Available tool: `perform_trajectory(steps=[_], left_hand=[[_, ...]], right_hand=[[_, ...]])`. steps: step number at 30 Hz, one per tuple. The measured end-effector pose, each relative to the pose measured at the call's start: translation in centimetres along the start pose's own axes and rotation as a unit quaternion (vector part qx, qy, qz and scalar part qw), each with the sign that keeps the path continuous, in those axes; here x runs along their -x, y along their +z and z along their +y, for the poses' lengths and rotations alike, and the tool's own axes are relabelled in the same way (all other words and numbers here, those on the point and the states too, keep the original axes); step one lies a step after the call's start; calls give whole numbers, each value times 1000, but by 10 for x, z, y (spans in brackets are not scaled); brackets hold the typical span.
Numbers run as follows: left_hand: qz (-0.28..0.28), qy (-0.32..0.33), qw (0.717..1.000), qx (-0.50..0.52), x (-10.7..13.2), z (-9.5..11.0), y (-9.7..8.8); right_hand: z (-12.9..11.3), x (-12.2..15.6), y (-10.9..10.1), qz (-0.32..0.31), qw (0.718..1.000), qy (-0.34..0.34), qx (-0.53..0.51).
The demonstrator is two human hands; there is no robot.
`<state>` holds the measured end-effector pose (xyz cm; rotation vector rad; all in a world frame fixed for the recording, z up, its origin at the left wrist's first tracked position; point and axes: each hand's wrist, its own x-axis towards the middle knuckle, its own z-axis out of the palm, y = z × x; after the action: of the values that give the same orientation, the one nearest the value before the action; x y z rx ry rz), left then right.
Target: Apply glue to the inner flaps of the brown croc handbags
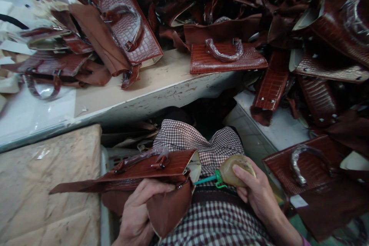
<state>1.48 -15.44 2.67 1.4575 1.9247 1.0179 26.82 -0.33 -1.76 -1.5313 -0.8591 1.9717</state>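
Observation:
My left hand (141, 207) is closed on the edge of a brown crocodile-patterned handbag (135, 169), which lies across my lap with its wrapped handle upward and brown lining hanging out. Fingers of my right hand (253, 184) squeeze a yellowish, soft glue bottle (236, 169) with a green tie round its neck. From the bottle, a thin blue-green nozzle (205, 179) points left to the handbag's open side edge. Whether its tip touches the bag I cannot tell. The palm side of my left hand is hidden.
Several brown handbag pieces (229, 57) are piled on the white table (138, 94) ahead. More lie to the right, including a handbag (302, 165) close to my right arm. A paper-covered board (49, 188) is at left. Checked cloth (219, 215) covers my lap.

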Motion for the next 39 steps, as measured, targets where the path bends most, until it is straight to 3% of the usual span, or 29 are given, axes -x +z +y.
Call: perform_trajectory(steps=[8,17,23,26,29,32,35,39], left_hand=[[1,17,1000,3,-8,5,-2],[10,12,1000,14,-12,10,-1],[-3,36,999,16,-6,7,-1],[13,20,999,27,-5,8,-1],[-1,37,999,20,-8,3,-3],[-5,64,998,-23,-12,-10,-4],[46,61,994,-78,-17,-22,-2],[91,65,968,-223,-28,-31,-3]], right_hand=[[2,-15,-7,62,992,-43,104],[6,-7,-8,-14,1000,-4,6],[9,-19,-10,57,992,-51,100],[8,-17,-10,52,991,-66,107],[8,-15,-10,9,998,-41,45],[7,-16,-12,-5,996,32,-88],[4,-21,-16,29,966,92,-241],[0,-21,-21,-34,917,93,-386]])
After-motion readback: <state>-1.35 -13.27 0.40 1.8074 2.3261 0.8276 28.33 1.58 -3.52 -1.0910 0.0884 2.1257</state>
